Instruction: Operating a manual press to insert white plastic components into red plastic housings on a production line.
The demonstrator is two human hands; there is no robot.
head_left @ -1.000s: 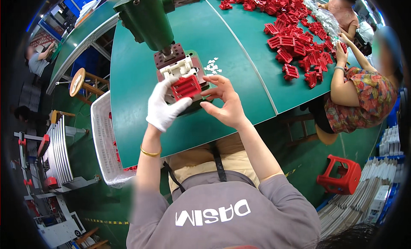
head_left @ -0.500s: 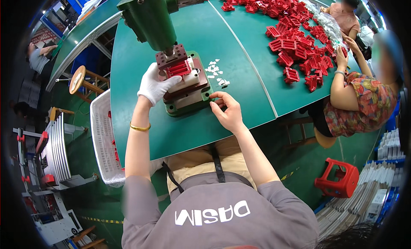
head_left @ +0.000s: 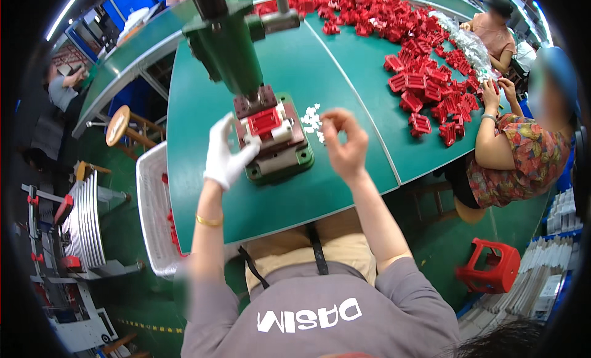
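My left hand [head_left: 226,154], in a white glove, is at the near left side of a green hand press [head_left: 231,50]. Its fingers and thumb are apart, close to the fixture and not closed round anything. A red plastic frame-like part [head_left: 265,122] lies in the white and brown fixture [head_left: 282,135] under the press head. To the right, my bare right hand [head_left: 346,144] hovers by a scatter of small white pieces [head_left: 312,117]. Its fingers are curled and thumb and forefinger come together; whatever may be between them is hidden.
Red plastic parts [head_left: 425,81] are heaped along the table's far right side. A white crate [head_left: 151,210] with red parts stands left of the green table [head_left: 345,186]. A co-worker in a flowered shirt [head_left: 514,139] works at the right, near a red stool [head_left: 489,266].
My right hand has moved from the press base's right corner up and right, to beside the white pieces. My left hand has opened away from the red part, which stays in the fixture.
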